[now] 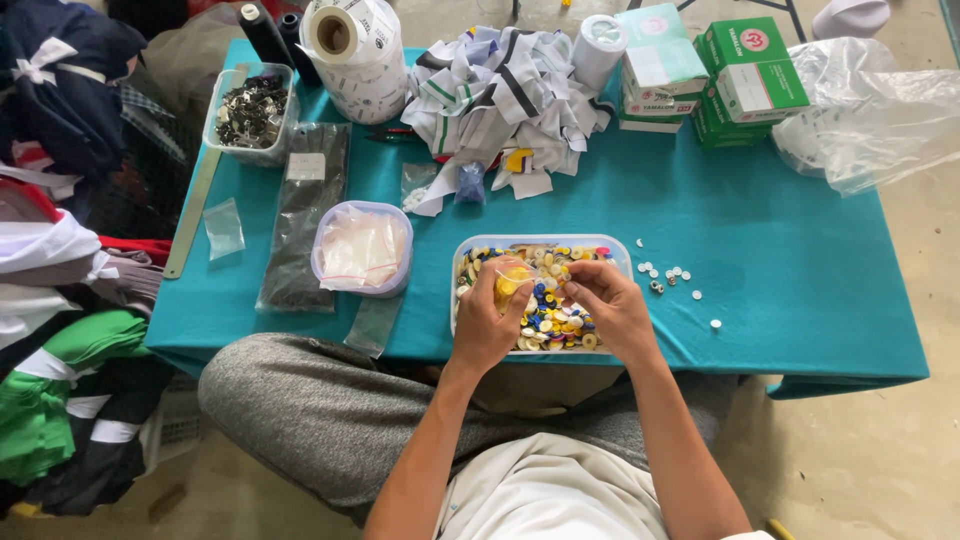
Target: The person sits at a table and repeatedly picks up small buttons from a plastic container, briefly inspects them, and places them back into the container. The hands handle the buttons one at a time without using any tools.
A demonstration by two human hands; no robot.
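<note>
Head view: both hands work over a clear rectangular tub [620,250] of mixed yellow, blue and white buttons [550,320] standing at the near edge of the teal table [800,270]. Left hand [487,320] is curled, fingers pinched on a small yellow item [510,283], seemingly in a small clear bag; details cannot be told. Right hand [610,310] is partly closed above the tub's right half; whether it grips anything cannot be told. Loose white buttons [668,275] lie just right of the tub. A round lidded container [362,248] sits to its left. Fabric scraps [505,95] are heaped near the far edge, green boxes [745,80] toward the far right corner.
</note>
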